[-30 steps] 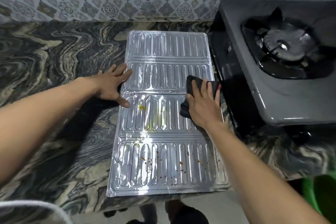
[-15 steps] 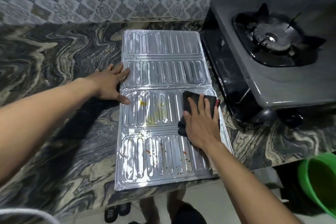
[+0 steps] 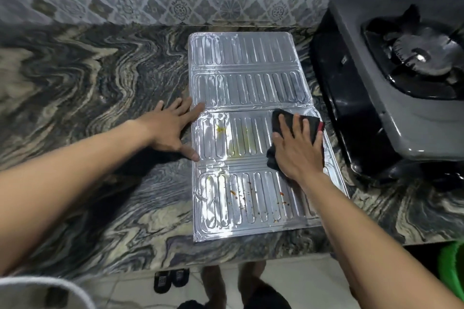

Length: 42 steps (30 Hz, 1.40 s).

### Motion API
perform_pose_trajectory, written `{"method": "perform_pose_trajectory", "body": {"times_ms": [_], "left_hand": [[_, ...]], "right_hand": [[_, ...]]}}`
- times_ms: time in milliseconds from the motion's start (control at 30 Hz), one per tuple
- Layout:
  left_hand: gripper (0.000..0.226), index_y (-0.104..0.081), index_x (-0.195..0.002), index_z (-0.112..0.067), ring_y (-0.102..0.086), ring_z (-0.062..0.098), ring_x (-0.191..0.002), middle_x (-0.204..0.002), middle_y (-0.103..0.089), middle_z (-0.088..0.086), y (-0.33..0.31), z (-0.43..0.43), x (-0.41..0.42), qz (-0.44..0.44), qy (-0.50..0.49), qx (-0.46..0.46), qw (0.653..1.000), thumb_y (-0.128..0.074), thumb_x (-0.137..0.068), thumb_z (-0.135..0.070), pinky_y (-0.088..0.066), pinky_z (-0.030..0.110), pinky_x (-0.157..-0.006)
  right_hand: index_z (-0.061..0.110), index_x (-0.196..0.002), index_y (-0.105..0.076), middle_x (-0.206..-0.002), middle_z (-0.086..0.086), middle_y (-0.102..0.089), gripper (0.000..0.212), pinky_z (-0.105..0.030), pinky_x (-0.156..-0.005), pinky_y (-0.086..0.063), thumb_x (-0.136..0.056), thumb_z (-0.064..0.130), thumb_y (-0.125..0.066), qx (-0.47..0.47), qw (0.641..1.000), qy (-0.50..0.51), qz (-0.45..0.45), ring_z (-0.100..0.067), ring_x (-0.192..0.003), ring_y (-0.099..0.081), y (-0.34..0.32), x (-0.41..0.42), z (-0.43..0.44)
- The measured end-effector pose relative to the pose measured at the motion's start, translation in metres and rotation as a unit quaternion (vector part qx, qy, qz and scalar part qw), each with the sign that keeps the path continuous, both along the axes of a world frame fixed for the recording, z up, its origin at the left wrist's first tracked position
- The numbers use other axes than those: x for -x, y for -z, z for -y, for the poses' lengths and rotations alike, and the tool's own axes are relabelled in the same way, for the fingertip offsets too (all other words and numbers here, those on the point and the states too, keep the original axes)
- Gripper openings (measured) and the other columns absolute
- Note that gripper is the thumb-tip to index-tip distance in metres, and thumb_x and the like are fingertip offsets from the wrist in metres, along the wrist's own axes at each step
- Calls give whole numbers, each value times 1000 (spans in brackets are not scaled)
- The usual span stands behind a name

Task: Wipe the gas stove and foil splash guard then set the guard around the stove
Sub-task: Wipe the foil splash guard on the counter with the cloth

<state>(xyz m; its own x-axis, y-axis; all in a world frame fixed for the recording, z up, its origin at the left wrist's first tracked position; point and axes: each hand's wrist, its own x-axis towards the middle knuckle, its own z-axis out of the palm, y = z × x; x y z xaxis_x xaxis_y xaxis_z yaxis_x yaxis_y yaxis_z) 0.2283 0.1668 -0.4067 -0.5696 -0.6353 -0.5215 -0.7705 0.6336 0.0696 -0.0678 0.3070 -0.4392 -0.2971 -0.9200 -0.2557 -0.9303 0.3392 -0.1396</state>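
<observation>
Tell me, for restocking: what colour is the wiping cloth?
Black cloth with a red edge, head view.

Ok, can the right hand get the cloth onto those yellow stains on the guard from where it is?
Probably yes. The right hand presses the cloth flat on the same panel of the guard, and only bare foil lies between it and the yellow stains.

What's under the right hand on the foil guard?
A dark cloth with a red edge lies under the right hand, pressed flat on the foil splash guard. The foil beneath the cloth is covered, so any stains there cannot be seen.
</observation>
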Motion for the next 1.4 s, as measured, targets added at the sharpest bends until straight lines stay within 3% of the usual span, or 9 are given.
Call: {"method": "perform_pose_trajectory", "body": {"times_ms": [167,333,567,667,967,1100,1200,1300,1400], "left_hand": [[134,27,-147,-42,21,25,-150,-161,29,0,1,0,-2,9,-5,-8,1000,-49,-53,-97,4,64,-116],[135,23,-151,-41,24,22,-149,-160,32,-2,-6,-2,2,19,-25,-24,999,-54,-54,-95,7,61,-118],[135,22,-151,-42,24,21,-149,-160,32,-3,-6,-2,4,19,-28,-28,999,-55,-54,-94,7,62,-118],[134,24,-149,-43,25,21,-149,-159,33,-3,-6,-2,4,24,-25,-32,999,-54,-53,-95,7,62,-118],[135,26,-149,-45,23,21,-150,-159,32,-4,-6,-3,5,30,-30,-35,998,-52,-51,-96,4,65,-117],[126,28,-148,-41,19,27,-151,-160,30,-2,-15,-14,11,19,-16,-3,1000,-56,-65,-87,2,66,-117],[110,25,-150,-35,19,24,-151,-158,31,-1,-17,-45,10,-9,67,35,997,-42,-78,-85,4,59,-120],[139,23,-152,-31,25,15,-147,-156,35,-6,-11,-76,0,-1,43,-19,999,-41,-52,-103,7,59,-120],[152,28,-151,-31,27,15,-147,-155,38,-8,-6,-79,-1,10,31,-21,999,-47,-41,-104,9,60,-119]], "right_hand": [[34,-157,2,-167,-1,6,56,-54,-120,11,-104,47,-10,14,994,-110,13,-24,-153,10,-2,-46,28],[34,-158,0,-167,1,3,55,-54,-120,9,-105,47,-13,26,963,-267,22,-22,-153,9,-5,-88,26],[39,-156,1,-165,6,3,54,-48,-122,7,-105,49,-12,19,946,-322,33,-15,-152,10,-6,-88,-22],[39,-156,2,-165,5,5,54,-45,-122,11,-105,49,-12,22,957,-289,29,-15,-152,11,-6,-71,-22],[32,-158,2,-167,-2,6,57,-49,-122,8,-104,47,-10,16,999,-27,-21,-19,-152,11,2,28,-32],[30,-158,2,-167,-3,6,58,-50,-121,9,-104,47,-8,19,1000,-11,-22,-20,-152,12,2,28,-33],[29,-158,2,-167,-5,3,58,-51,-121,8,-104,45,-9,23,999,-11,-29,-22,-153,10,2,26,-32],[28,-158,1,-167,-5,2,58,-50,-121,9,-104,45,-9,23,999,-15,-35,-23,-153,9,3,27,-32],[28,-158,2,-167,-7,4,58,-51,-120,10,-104,46,-9,13,999,-18,-29,-25,-153,10,3,28,-33]]}}
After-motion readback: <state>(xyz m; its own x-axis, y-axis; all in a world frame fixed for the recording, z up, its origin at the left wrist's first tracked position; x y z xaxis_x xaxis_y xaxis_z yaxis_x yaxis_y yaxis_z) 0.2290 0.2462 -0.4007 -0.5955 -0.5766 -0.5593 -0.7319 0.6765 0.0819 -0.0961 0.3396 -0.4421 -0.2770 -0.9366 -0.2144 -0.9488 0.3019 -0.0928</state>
